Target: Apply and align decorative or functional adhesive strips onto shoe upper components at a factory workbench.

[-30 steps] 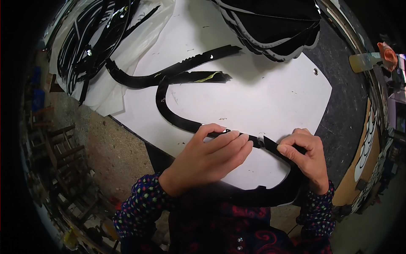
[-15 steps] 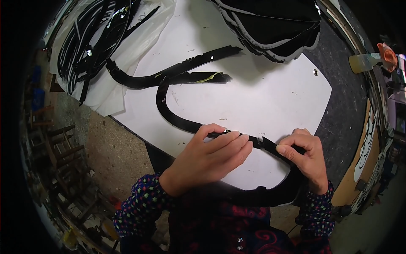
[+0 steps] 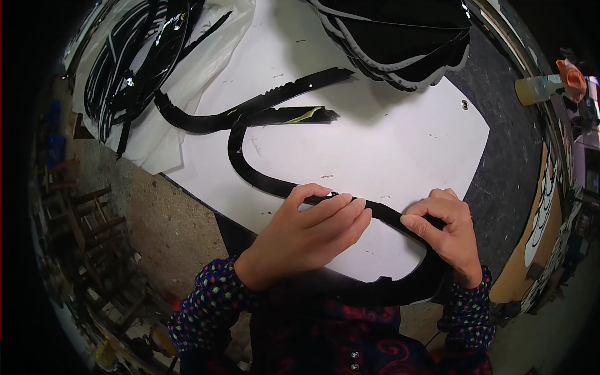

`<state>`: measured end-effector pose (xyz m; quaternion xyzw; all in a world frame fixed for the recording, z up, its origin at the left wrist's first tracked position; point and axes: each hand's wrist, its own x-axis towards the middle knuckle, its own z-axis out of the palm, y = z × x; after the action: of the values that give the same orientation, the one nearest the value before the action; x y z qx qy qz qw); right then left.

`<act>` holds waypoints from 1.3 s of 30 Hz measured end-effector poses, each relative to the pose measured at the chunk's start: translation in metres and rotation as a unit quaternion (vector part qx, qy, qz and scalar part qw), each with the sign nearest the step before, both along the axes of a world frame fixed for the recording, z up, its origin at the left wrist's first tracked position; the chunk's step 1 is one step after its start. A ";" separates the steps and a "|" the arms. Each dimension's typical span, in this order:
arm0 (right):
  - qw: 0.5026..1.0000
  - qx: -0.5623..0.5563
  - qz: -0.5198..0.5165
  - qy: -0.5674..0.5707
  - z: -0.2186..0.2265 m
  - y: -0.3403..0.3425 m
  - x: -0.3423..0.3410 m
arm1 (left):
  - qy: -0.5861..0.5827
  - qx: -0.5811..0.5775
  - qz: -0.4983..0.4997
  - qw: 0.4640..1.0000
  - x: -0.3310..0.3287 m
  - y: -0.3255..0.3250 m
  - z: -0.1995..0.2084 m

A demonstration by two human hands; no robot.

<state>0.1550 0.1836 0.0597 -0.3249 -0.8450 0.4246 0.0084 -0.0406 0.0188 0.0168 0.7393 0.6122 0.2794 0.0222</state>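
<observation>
A long black curved strip point(image 3: 259, 180) with notched edges bends across the white board and loops back toward my body. My left hand point(image 3: 309, 234) lies over its middle, fingers bent and fingertips pressed on the strip; a small shiny spot shows beside the index finger. My right hand point(image 3: 444, 228) pinches the strip between thumb and curled fingers further right. Between the hands, one strip piece point(image 3: 390, 215) overlaps another, lying flat along it. Beyond them, a second black notched strip point(image 3: 269, 99) curves across the board. Part of the near loop is hidden in shadow by my clothes.
The white board point(image 3: 406, 144) rests on a dark table point(image 3: 509, 137). Black pieces with grey edging point(image 3: 400, 37) are stacked at the far side. Upper left, a bundle of black strips point(image 3: 115, 69) lies on white plastic sheeting point(image 3: 206, 72). A spray bottle point(image 3: 534, 89) stands far right.
The pointed end of the strip piece between my hands has come down and now lies flat on the other strip. My right hand has shifted slightly left; my left hand has barely moved.
</observation>
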 end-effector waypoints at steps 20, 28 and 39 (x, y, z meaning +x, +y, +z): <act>1.000 0.021 0.007 0.002 -0.001 -0.001 0.000 | 0.002 -0.010 -0.003 1.000 0.000 0.000 0.003; 1.000 0.018 0.010 -0.013 0.002 0.000 -0.002 | 0.003 -0.005 -0.002 1.000 0.000 0.001 0.002; 1.000 0.013 0.011 -0.019 0.002 0.000 -0.003 | 0.001 -0.008 -0.003 1.000 0.000 0.001 0.003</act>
<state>0.1520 0.1840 0.0621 -0.3237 -0.8540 0.4073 -0.0076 -0.0408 0.0194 0.0194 0.7414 0.6119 0.2740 0.0282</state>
